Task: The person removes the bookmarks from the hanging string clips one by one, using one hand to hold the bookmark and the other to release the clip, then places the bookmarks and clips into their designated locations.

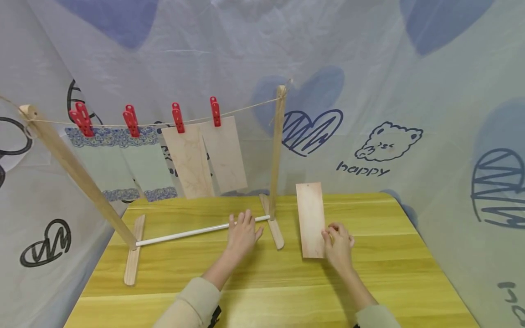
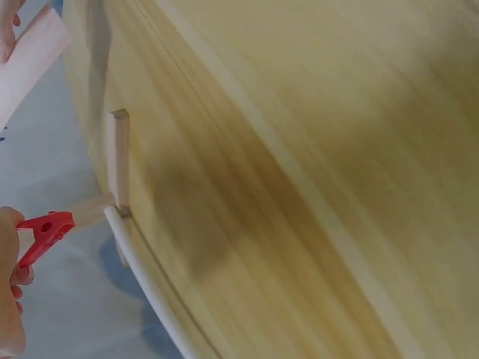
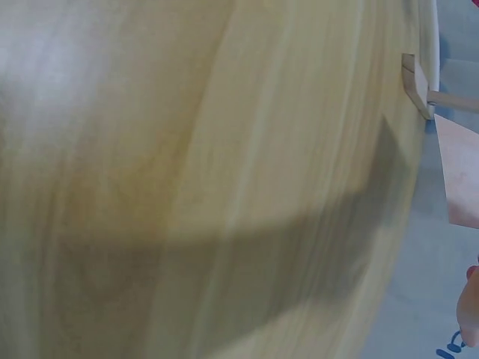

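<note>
we're pinching a long pink paper card point(image 1: 310, 218), likely light, by its edge (right hand point(image 1: 340, 245)) and a red plastic clip point(image 2: 56, 228) (left hand point(image 1: 242, 233)).

Plain beige sleeves point(image 1: 190, 301) are worn, with a small black fitting point(image 1: 215, 316) showing beside the left one.

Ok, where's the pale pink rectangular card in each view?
Head: the pale pink rectangular card is right of centre, in the right hand.
Left wrist: card at top left, cut off.
Right wrist: card at right edge, cut off.
Shared landmark: pale wooden foot at the white rod's card-side end.
</note>
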{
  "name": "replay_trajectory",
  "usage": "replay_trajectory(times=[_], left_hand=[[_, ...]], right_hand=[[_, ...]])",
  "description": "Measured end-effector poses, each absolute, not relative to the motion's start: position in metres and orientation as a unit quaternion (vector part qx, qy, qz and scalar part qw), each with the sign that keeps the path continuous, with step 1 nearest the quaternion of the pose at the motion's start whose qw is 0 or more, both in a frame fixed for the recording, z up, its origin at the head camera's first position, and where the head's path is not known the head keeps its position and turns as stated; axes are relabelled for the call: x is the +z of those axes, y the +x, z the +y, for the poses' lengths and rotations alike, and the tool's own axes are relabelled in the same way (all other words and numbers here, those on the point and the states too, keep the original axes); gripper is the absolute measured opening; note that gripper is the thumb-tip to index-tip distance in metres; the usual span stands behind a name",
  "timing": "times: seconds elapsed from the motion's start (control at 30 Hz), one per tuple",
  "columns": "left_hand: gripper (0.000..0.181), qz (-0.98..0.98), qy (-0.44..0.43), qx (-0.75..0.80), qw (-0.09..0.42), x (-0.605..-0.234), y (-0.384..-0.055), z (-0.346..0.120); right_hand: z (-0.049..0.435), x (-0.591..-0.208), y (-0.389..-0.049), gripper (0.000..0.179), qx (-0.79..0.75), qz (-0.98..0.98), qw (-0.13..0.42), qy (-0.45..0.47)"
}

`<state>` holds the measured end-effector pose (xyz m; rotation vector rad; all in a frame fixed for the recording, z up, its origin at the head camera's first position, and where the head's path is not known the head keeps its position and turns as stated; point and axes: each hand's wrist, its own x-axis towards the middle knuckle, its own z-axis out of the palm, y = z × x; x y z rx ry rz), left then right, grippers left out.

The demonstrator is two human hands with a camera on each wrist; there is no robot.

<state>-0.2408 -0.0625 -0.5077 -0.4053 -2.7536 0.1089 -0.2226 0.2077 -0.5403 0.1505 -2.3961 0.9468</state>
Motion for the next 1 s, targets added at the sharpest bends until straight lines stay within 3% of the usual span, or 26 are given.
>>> replay_trajectory(times=[0.27,0.67,1.0], left_hand=[[0.048,-0.983,-0.121,0.040,0.131,-0.517,-0.242,-0.069],[0.047,-0.989,-0.089,0.018,0.117,-0.532,-0.242,-0.095],[0.048,-0.994,-0.062,-0.005,0.086,-0.539,-0.235,-0.118]], right_hand=[[0.207,-0.551,-0.221,0.012,0.350,-0.900,0.257,0.032],[0.208,-0.563,-0.220,0.013,0.349,-0.917,0.191,0.002],[0.206,-0.569,-0.221,0.015,0.342,-0.924,0.170,-0.010]])
